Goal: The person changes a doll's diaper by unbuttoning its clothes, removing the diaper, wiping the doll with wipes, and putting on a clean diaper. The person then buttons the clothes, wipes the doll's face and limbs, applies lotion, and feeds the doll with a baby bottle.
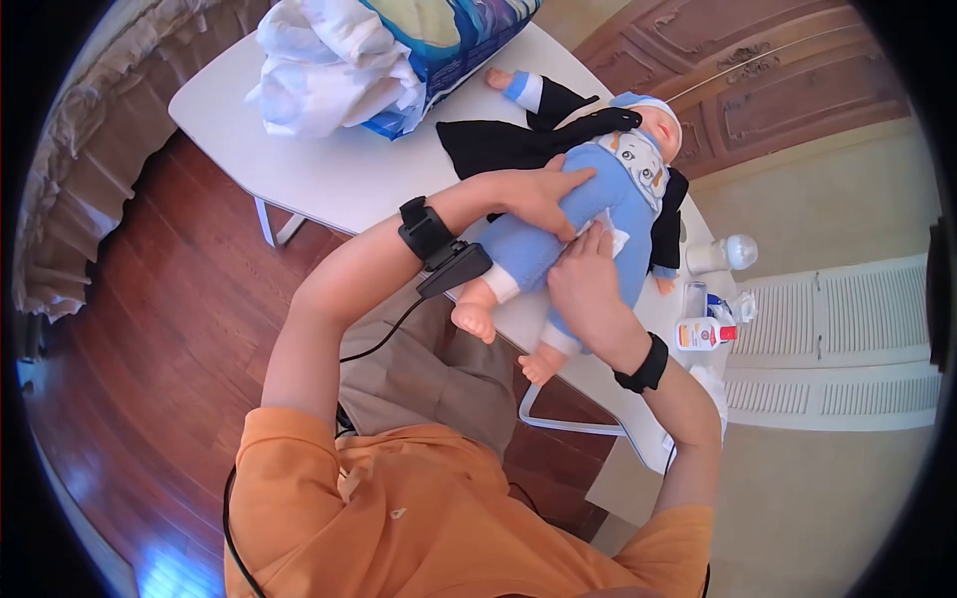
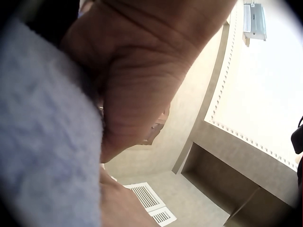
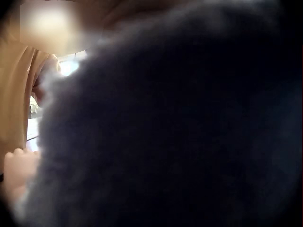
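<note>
White tabletop (image 1: pixel 349 179), reddish wood floor (image 1: pixel 189 289) below, blue-clothed baby doll (image 1: pixel 627 214) under my released left grip (image 1: pixel 538 196), right grip (image 1: pixel 588 282) state unclear to me.

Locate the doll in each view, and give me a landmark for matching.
Head: right of centre, the doll lies on its back.
Left wrist: fuzzy blue clothing fills the left side.
Right wrist: apparently its toes, lower left edge.
Landmark: white louvred panel, in head and left wrist only.

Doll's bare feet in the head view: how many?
2. One foot is near the black device on the left wrist; the other foot is below the right hand in the picture.
</note>
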`<state>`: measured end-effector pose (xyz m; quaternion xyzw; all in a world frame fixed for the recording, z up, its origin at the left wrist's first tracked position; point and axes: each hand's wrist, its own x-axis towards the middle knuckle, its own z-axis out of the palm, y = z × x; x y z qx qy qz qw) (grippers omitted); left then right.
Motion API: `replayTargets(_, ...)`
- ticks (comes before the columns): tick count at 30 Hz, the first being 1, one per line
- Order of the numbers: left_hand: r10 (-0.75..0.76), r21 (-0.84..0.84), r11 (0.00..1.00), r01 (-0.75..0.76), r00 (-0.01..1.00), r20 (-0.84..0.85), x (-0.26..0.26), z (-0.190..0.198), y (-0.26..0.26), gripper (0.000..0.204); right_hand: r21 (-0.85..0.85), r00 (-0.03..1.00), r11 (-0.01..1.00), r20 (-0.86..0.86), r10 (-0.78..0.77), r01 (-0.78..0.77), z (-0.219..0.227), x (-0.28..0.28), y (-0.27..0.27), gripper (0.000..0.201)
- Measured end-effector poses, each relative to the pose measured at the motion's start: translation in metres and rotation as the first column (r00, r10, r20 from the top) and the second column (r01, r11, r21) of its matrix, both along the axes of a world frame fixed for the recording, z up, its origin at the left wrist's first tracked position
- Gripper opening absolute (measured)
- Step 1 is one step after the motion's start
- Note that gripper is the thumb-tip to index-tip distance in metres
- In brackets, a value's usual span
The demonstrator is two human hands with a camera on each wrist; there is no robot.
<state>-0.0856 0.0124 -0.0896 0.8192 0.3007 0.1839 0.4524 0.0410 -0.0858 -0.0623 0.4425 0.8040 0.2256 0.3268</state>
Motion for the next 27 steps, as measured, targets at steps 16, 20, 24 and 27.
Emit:
replayTargets(16,0.060,0.135,0.989,-0.062,0.998,0.012,0.011,-0.011,0.002,0.092,0.173,0.951,0.980,-0.274,0.142,-0.096,-0.014,0.008,-0.010,0.022)
replayTargets(20,0.059,0.175,0.982,-0.073,0.994,0.087,0.013,-0.010,0.001,0.090,-0.019,0.865,0.990,-0.489,0.116,-0.143,-0.015,0.016,-0.016,0.009)
replayTargets(24,0.046,0.184,0.981,-0.056,0.997,0.056,0.016,-0.013,0.002,0.082,0.012,0.760,0.982,-0.632,0.152,-0.186,-0.008,0.021,-0.023,0.005)
replayTargets(27,0.057,0.106,0.992,-0.073,0.987,0.149,0.016,-0.010,-0.001,0.079,-0.129,0.627,0.991,-0.775,-0.083,-0.029,0.036,0.031,-0.043,0.008)
